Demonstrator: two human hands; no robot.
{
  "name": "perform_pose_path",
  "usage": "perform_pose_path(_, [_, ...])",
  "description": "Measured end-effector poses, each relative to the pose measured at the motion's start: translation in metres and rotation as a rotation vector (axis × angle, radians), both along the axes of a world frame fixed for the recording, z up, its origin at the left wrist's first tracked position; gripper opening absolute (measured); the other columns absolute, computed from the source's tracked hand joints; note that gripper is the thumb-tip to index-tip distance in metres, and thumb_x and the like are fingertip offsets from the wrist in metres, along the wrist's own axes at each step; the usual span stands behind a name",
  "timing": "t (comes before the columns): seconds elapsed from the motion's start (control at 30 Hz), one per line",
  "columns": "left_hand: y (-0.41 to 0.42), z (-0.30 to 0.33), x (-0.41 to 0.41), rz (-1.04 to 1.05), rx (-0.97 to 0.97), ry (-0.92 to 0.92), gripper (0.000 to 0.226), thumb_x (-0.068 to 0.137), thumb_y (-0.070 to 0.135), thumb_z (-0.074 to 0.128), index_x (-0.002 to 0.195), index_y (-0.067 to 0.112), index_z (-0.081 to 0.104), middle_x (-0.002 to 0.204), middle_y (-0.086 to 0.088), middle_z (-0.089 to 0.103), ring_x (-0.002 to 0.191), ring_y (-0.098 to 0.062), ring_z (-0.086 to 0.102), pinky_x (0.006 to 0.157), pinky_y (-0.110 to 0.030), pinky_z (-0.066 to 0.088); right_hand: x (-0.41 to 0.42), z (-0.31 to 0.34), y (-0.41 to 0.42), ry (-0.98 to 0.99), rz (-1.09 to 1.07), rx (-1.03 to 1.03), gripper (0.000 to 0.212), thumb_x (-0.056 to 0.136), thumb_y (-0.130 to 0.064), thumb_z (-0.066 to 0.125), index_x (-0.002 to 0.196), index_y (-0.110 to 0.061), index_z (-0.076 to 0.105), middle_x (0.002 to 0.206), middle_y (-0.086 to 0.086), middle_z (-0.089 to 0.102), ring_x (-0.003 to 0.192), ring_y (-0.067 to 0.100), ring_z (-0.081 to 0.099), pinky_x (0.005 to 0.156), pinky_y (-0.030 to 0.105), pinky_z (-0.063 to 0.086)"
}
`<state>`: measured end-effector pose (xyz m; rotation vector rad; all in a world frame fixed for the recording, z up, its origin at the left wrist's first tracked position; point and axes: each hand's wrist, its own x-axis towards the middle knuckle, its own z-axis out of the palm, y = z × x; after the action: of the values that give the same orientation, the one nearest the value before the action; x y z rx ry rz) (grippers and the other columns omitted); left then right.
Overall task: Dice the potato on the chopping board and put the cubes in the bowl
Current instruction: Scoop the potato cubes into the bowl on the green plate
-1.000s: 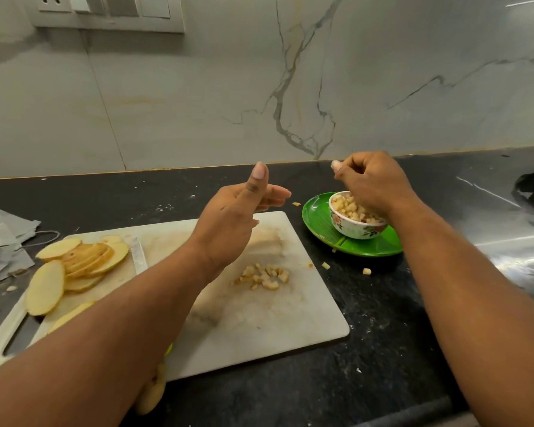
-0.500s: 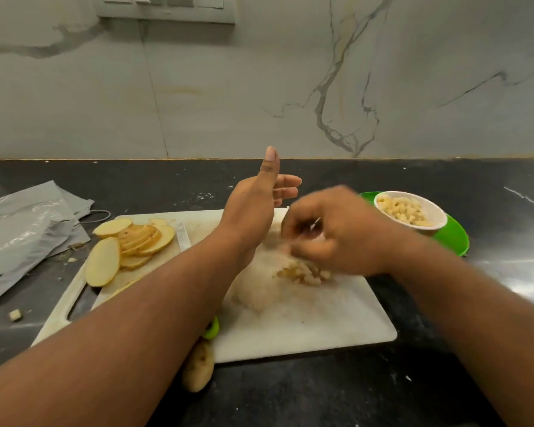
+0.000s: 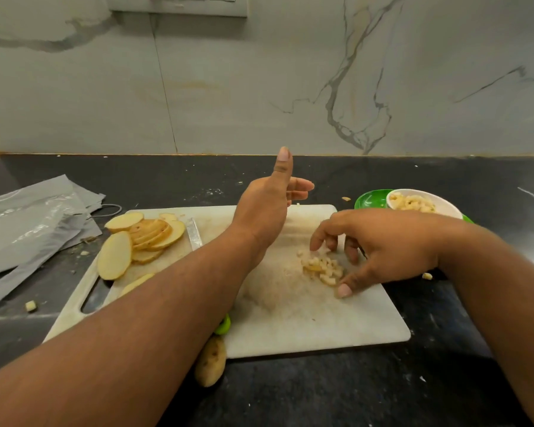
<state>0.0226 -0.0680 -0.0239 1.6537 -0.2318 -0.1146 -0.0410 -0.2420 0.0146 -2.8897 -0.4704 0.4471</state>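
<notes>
A white chopping board (image 3: 305, 328) lies on the black counter. A small heap of potato cubes (image 3: 322, 268) sits on its right half. My right hand (image 3: 383, 251) is curled over the heap, fingers spread and fingertips touching the board around the cubes. My left hand (image 3: 265, 208) hovers above the board's middle, thumb up, fingers apart, holding nothing. Potato slices (image 3: 142, 238) are stacked on the board's left end beside a knife blade (image 3: 194, 234). The white bowl (image 3: 444, 208) with cubes stands on a green plate (image 3: 370, 198) at the right, behind my right wrist.
Grey plastic bags (image 3: 31, 223) lie at the left. A potato piece (image 3: 211, 360) and something green (image 3: 224, 325) show under my left forearm at the board's front edge. Loose cubes lie on the counter (image 3: 31, 306) (image 3: 427, 275). A marble wall stands behind.
My right hand came from above the bowl down to the heap of cubes on the board and now spreads around it. My left hand has stayed raised. The camera view shifted left.
</notes>
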Motion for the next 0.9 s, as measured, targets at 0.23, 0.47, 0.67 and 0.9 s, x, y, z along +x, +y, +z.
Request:
perform_pose_path(0.23, [-0.002,-0.002,-0.001,-0.016,-0.002,-0.013,0.071,0.101,0.071,0.029,0.09,0.023,0.081,0.098,0.005,0.079,0.1,-0.008,0.068,0.106,-0.044,0.048,0.005,-0.009,0.024,-0.057,-0.031,0.076,0.028,0.087,-0.039,0.074,0.112,-0.042,0.062,0.103,-0.019,0.061,0.091,0.001,0.059,0.075,0.017,0.048])
perform_pose_path(0.47, [-0.001,-0.007,0.003,-0.011,-0.013,0.004,0.072,0.1,0.073,0.032,0.087,0.023,0.082,0.096,0.004,0.08,0.103,-0.013,0.069,0.109,-0.046,0.046,0.005,-0.021,0.042,-0.2,-0.071,0.07,0.04,0.08,-0.059,0.074,0.11,-0.036,0.062,0.103,-0.016,0.06,0.084,0.002,0.057,0.07,0.019,0.048])
perform_pose_path(0.67, [-0.001,-0.007,0.004,-0.004,-0.023,0.018,0.072,0.101,0.071,0.032,0.087,0.02,0.081,0.095,0.003,0.08,0.103,-0.013,0.07,0.109,-0.045,0.046,0.002,-0.024,0.055,-0.219,-0.053,0.146,0.006,0.088,-0.03,0.065,0.093,-0.032,0.067,0.088,-0.013,0.062,0.079,0.006,0.056,0.063,0.016,0.044])
perform_pose_path(0.9, [-0.001,-0.008,0.003,-0.009,-0.004,0.021,0.071,0.101,0.071,0.03,0.084,0.023,0.08,0.099,0.003,0.079,0.104,-0.013,0.069,0.111,-0.048,0.044,0.0,-0.027,0.063,-0.225,-0.126,0.204,0.009,0.081,-0.031,0.072,0.079,-0.023,0.069,0.078,-0.006,0.067,0.074,0.012,0.059,0.062,0.026,0.049])
